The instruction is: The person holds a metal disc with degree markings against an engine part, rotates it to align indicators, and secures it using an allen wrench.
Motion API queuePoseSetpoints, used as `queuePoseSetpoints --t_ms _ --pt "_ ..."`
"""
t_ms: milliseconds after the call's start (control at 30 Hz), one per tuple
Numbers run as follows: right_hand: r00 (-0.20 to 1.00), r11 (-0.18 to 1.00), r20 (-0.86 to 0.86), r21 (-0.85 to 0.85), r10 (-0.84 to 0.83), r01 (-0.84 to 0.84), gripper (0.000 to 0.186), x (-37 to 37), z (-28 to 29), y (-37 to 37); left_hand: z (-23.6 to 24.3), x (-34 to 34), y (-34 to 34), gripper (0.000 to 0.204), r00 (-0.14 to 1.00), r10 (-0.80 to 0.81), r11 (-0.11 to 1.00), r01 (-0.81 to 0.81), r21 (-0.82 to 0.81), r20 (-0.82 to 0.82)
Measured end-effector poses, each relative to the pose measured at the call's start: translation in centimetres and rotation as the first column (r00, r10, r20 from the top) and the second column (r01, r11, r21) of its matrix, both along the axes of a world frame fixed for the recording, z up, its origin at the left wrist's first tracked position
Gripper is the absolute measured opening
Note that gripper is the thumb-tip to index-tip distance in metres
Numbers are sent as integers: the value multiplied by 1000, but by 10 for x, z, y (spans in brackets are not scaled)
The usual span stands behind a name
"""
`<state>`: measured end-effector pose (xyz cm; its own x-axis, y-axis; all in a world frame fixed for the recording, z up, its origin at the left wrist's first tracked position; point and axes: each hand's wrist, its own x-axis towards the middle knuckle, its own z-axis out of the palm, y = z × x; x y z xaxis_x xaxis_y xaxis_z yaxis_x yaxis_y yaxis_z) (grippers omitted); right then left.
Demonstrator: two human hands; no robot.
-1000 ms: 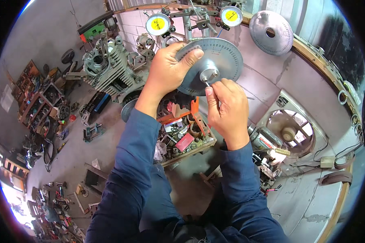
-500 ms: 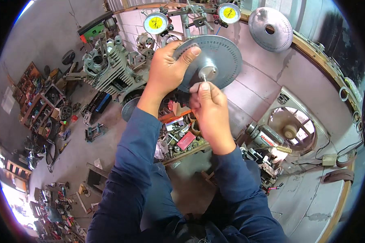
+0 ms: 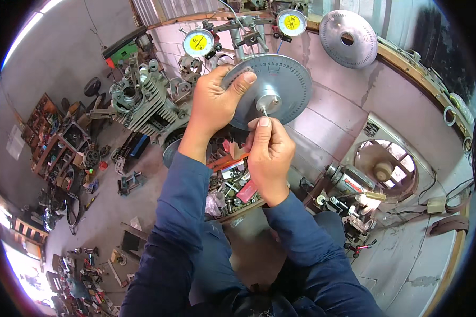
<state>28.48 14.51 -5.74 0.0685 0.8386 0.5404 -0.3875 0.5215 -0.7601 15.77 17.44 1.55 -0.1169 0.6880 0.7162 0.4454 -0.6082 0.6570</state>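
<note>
A grey metal degree wheel [image 3: 291, 92], with marks round its rim, stands face toward me at the top middle. My left hand [image 3: 214, 103] grips its left edge, thumb flat on the face and fingers behind, hidden. At its centre is a shiny round hub [image 3: 269, 98] with small screw holes. My right hand [image 3: 269, 156] is closed below the hub, thumb and forefinger pinching a thin metal rod [image 3: 264, 112] whose tip meets the hub's lower edge. The rod looks like a hex key; its other end is hidden in the fingers. Two dial gauges [image 3: 198, 43] sit on a stand above the wheel.
A finned engine [image 3: 148, 100] stands left of my left hand. Below my hands is a tray of loose parts with a red box [image 3: 246, 191]. A second metal disc [image 3: 348, 39] leans at the back right. A fan [image 3: 383, 169] is low on the right wall.
The whole scene has shifted slightly in view as my head moved. My left hand keeps its hold on the wheel; my right fingers have turned slightly round the rod at the hub.
</note>
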Motion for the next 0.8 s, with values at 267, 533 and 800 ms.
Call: queuePoseSetpoints --t_ms 267,533,800 --pt "896 889 221 350 -385 295 16 21 -6 20 4 4 -1 28 1000 -20 1000 20 -13 18" --pt "831 755 178 547 -527 362 9 17 -9 17 2 1 2 28 998 -50 998 51 -22 37" --pt "783 753 290 577 -550 316 14 36 1 31 4 4 1 28 997 -60 998 62 -24 54"
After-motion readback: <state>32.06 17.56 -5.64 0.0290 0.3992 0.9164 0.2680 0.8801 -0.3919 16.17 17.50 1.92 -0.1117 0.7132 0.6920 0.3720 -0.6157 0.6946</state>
